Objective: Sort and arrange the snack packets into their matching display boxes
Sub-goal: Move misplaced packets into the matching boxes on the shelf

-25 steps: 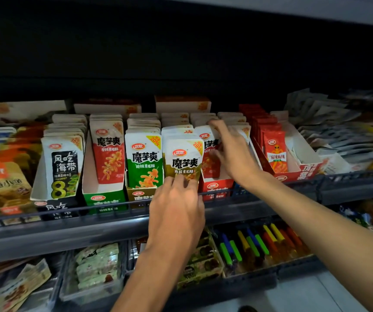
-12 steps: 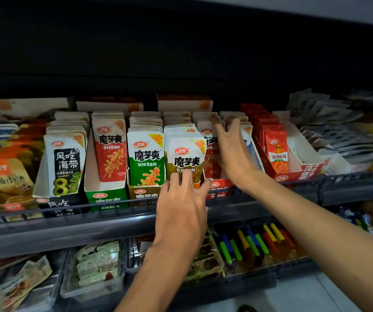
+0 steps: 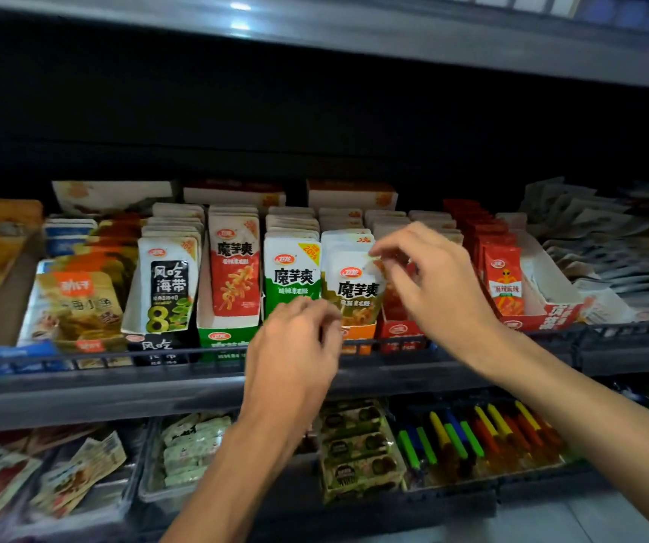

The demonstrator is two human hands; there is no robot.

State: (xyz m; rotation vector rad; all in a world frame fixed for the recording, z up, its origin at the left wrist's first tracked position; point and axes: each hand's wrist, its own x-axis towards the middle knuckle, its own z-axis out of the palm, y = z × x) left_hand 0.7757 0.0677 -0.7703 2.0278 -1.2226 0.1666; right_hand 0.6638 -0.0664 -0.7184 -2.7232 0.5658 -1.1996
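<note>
Several rows of snack packets stand in display boxes on the middle shelf. From the left they are a black seaweed packet (image 3: 168, 291), a red konjac packet (image 3: 234, 276), a green one (image 3: 291, 276) and an olive one (image 3: 358, 291). The olive row sits in an orange-fronted box (image 3: 360, 333). My right hand (image 3: 436, 284) pinches the top right corner of the front olive packet. My left hand (image 3: 295, 346) is curled at the lower edges of the green and olive packets; its fingertips are hidden.
A red box (image 3: 550, 311) of red stick packets (image 3: 505, 280) stands to the right, with loose silvery packets (image 3: 609, 248) beyond it. A black wire rail (image 3: 119, 362) fronts the shelf. Coloured tubes (image 3: 472, 429) and trays of packets fill the lower shelf. Another shelf (image 3: 354, 33) hangs overhead.
My right hand came off the red row and moved left to the olive packet's top corner. The fingers of my left hand curled from straight. The view moved closer.
</note>
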